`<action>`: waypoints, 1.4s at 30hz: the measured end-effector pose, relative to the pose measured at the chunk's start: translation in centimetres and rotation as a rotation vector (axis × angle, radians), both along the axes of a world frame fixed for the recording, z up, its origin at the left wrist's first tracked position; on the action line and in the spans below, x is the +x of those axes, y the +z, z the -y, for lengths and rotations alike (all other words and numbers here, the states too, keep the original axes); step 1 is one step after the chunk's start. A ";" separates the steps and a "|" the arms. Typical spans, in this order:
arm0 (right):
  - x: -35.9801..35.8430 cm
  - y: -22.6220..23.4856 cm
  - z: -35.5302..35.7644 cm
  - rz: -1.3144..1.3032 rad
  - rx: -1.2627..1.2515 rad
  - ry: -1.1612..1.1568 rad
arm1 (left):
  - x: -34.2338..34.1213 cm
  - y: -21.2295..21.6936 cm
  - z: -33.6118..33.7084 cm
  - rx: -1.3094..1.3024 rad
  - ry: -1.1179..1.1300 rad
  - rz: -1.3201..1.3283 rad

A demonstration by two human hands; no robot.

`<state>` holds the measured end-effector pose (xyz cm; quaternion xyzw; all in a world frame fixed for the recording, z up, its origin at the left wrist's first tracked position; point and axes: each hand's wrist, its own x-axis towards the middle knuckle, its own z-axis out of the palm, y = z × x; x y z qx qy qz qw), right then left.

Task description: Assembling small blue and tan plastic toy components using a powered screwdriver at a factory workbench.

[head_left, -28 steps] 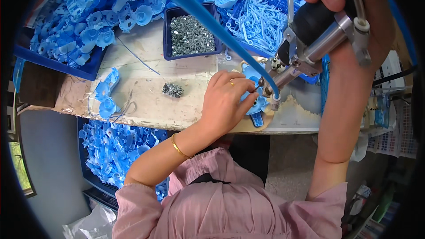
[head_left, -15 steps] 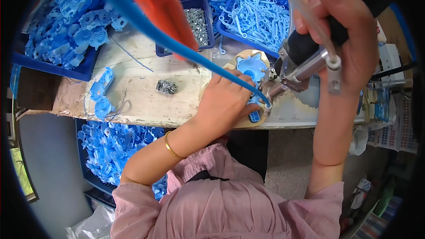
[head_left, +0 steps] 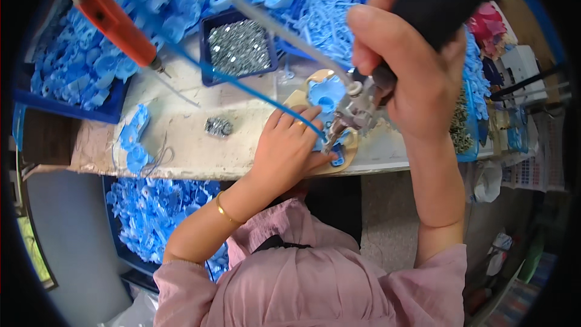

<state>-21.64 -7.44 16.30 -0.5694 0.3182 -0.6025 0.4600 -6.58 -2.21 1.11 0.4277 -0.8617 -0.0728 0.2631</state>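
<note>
My right hand [head_left: 411, 66] grips a pneumatic screwdriver [head_left: 363, 100] with a dark handle and metal nose, its tip pointing down at a blue plastic part [head_left: 327, 94]. That part lies on a tan jig board [head_left: 346, 156] at the bench's near edge. My left hand [head_left: 289, 148] presses flat on the part's lower left side, fingers curled over it. A thin blue air hose [head_left: 242, 85] runs from the tool up to the left.
A dark blue tray of small silver screws [head_left: 239, 48] stands behind the jig. A small heap of screws [head_left: 218, 126] lies on the bench. Blue plastic parts fill bins at the back [head_left: 91, 54], back right [head_left: 327, 12] and below the bench [head_left: 151, 212]. An orange tool [head_left: 115, 21] hangs upper left.
The view has swung closer over the jig. My right hand brought the screwdriver down and leftward onto the blue part, while my left hand stayed pressed on it.
</note>
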 end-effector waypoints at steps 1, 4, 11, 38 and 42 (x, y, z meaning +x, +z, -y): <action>-0.2 1.2 0.2 0.017 0.000 0.004 | -0.1 0.0 -0.4 0.007 0.031 0.024; -1.2 4.7 3.1 -0.065 -0.205 0.070 | -0.5 -0.1 -0.9 -0.062 0.015 0.043; -8.7 5.3 13.6 -0.222 -0.281 0.252 | 4.6 6.0 -3.1 0.226 -0.093 -0.250; -12.5 -6.3 -2.4 -0.653 0.094 0.274 | -0.9 8.1 -2.4 0.266 -0.063 -0.218; -12.1 -7.2 -4.9 -0.530 0.146 0.413 | -4.1 6.5 -1.2 0.334 -0.173 -0.145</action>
